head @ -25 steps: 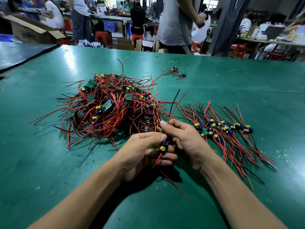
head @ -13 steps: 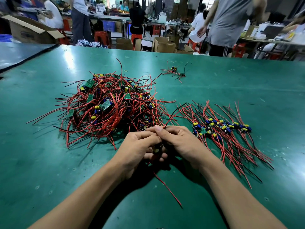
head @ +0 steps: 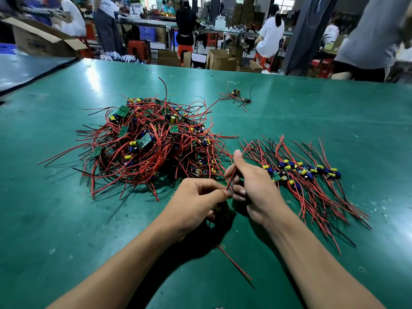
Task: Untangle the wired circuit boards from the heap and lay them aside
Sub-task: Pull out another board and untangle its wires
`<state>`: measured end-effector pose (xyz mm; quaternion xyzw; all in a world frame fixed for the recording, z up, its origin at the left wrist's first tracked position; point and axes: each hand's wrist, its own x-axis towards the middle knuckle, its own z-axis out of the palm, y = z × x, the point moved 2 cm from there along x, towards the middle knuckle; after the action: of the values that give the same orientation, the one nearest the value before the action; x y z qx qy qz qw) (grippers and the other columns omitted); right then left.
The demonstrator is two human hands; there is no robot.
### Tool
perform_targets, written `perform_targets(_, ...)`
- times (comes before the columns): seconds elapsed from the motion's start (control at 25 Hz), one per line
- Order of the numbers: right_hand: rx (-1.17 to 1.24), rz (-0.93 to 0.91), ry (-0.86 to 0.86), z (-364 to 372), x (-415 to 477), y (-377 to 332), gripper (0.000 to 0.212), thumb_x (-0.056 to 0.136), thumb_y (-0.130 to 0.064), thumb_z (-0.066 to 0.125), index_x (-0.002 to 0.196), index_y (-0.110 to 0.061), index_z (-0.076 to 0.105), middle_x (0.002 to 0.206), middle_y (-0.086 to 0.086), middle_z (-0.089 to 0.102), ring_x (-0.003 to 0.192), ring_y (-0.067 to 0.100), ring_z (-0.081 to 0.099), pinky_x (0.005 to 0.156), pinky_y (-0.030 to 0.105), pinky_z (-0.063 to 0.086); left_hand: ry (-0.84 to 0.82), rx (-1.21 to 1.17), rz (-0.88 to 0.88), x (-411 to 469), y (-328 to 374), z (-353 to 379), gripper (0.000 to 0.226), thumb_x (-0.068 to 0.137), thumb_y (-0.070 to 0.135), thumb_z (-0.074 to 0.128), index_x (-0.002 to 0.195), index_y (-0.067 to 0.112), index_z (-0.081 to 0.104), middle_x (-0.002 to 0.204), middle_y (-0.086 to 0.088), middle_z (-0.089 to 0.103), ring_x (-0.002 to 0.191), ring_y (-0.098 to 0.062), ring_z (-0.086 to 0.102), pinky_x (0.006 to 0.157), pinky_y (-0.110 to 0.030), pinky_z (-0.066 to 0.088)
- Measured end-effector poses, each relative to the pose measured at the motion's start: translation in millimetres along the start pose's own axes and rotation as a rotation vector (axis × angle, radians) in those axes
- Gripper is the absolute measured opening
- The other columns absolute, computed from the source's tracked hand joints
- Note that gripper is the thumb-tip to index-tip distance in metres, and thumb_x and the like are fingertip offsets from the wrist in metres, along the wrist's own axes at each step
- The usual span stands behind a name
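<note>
A tangled heap (head: 147,143) of small green circuit boards with red and black wires lies at centre left on the green table (head: 289,112). To its right, a sorted row of boards (head: 305,172) lies with wires fanned out. My left hand (head: 196,201) pinches one wired board, mostly hidden under the fingers; a red wire (head: 234,264) trails from it toward me. My right hand (head: 252,184) grips that board's red wires, which run up past the thumb. Both hands sit between heap and row.
A small separate tangle of boards (head: 237,97) lies farther back on the table. Beyond the far table edge are cardboard boxes (head: 220,60), red stools and several people at other benches. A second table (head: 26,68) adjoins at far left.
My right hand has slid up along the wires and its thumb now points upward. The wire ends have moved away from the heap toward the sorted row. A passer-by behind the table moved right.
</note>
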<state>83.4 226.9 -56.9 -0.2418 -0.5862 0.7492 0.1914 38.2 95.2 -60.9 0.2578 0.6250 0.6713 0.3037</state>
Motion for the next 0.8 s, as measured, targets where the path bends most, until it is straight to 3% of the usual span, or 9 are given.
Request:
perform_targets(0.12,0.009,0.009,-0.028,4,-1,1,0.056,0.096,-0.051,0.055,0.051,-0.018,0.064,0.048,-0.005,0.036,0.033,0.004,0.027,0.034,0.015,0.020,0.014,0.108,0.081,-2,0,1,0.014,0.092,0.011,0.065,0.084,0.009,0.077,0.071,-0.015,0.068,0.062,-0.016,0.055,0.055,-0.025,0.047)
perform_targets(0.2,0.000,0.002,-0.037,5,-3,1,0.051,0.094,-0.051,0.058,0.056,-0.018,0.069,0.051,-0.006,0.037,0.035,0.003,0.030,0.034,0.016,0.022,0.021,0.081,0.090,-2,-1,1,0.019,0.094,0.017,0.063,0.083,0.015,0.078,0.064,-0.012,0.068,0.053,-0.018,0.060,0.052,-0.024,0.048)
perform_targets(0.28,-0.014,0.010,-0.104,6,-7,2,0.041,0.092,-0.049,0.062,0.074,-0.014,0.077,0.055,-0.004,0.042,0.039,0.004,0.035,0.035,0.016,0.027,0.066,0.015,0.064,0,-3,-1,0.018,0.095,0.016,0.062,0.084,0.014,0.076,0.062,-0.007,0.066,0.047,-0.019,0.061,0.048,-0.027,0.051)
perform_targets(0.4,-0.019,0.080,-0.284,11,-15,6,0.039,0.090,-0.044,0.068,0.101,-0.007,0.077,0.075,0.015,0.066,0.048,0.016,0.056,0.040,0.023,0.047,0.096,-0.067,0.035,2,-4,-5,0.016,0.094,0.011,0.062,0.086,0.007,0.075,0.076,-0.008,0.067,0.048,-0.021,0.060,0.050,-0.031,0.051)
perform_targets(0.48,-0.042,0.097,-0.321,11,-17,7,0.041,0.091,-0.043,0.068,0.103,-0.005,0.076,0.085,0.024,0.067,0.053,0.022,0.060,0.043,0.027,0.051,0.072,-0.097,0.020,2,-4,-7,0.018,0.092,0.008,0.062,0.081,0.005,0.076,0.088,-0.002,0.071,0.052,-0.019,0.060,0.046,-0.028,0.051)
perform_targets(0.6,-0.101,0.031,-0.275,8,-14,5,0.039,0.093,-0.045,0.066,0.095,-0.009,0.078,0.075,0.018,0.069,0.050,0.019,0.060,0.043,0.026,0.051,0.049,-0.093,-0.009,3,-4,-9,0.018,0.090,0.008,0.065,0.077,0.005,0.076,0.091,0.005,0.074,0.050,-0.019,0.058,0.050,-0.030,0.051)
perform_targets(0.72,-0.268,-0.077,-0.124,-3,-5,3,0.041,0.096,-0.052,0.060,0.089,-0.017,0.080,0.048,0.000,0.048,0.038,0.008,0.042,0.039,0.016,0.034,0.032,-0.075,-0.022,2,-6,-8,0.014,0.088,0.012,0.068,0.077,0.007,0.075,0.064,-0.011,0.063,0.047,-0.021,0.056,0.055,-0.031,0.050)
perform_targets(0.8,-0.307,-0.120,-0.072,-9,1,3,0.044,0.096,-0.056,0.057,0.088,-0.019,0.080,0.051,0.001,0.030,0.039,0.009,0.031,0.040,0.016,0.028,0.017,-0.060,-0.018,1,-5,-8,0.013,0.087,0.013,0.069,0.076,0.008,0.074,0.057,-0.012,0.058,0.045,-0.022,0.056,0.054,-0.029,0.049)
